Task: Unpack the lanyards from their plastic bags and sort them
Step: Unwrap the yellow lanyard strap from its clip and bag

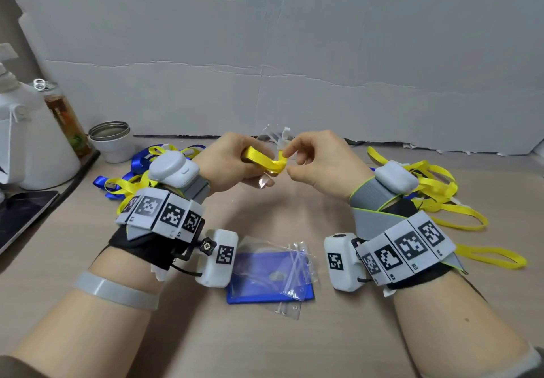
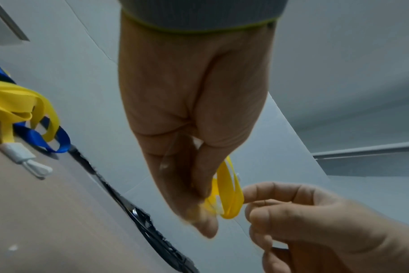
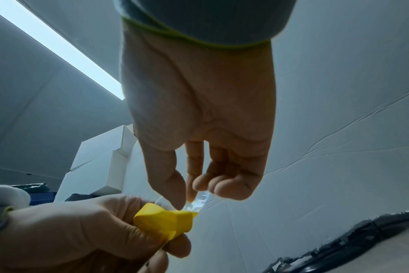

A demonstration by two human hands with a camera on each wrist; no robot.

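Note:
Above the middle of the desk my left hand [image 1: 235,162] grips a folded yellow lanyard [image 1: 266,161] still partly inside its clear plastic bag [image 1: 272,134]. My right hand [image 1: 306,158] pinches the edge of that bag [image 3: 199,202] between thumb and forefinger, right beside the lanyard's folded end [image 3: 166,218]. In the left wrist view the yellow loop [image 2: 229,195] sticks out past my left fingers [image 2: 199,203], with the right hand [image 2: 292,212] just beyond it. The lanyard's white clip [image 1: 284,139] shows behind the hands.
A mixed pile of blue and yellow lanyards [image 1: 138,177] lies at the left, a yellow pile [image 1: 435,192] at the right. A blue badge holder [image 1: 265,283] under empty clear bags [image 1: 282,263] lies near me. A metal-rimmed cup [image 1: 110,140], bottle [image 1: 66,118], white jug and tablet [image 1: 20,215] stand far left.

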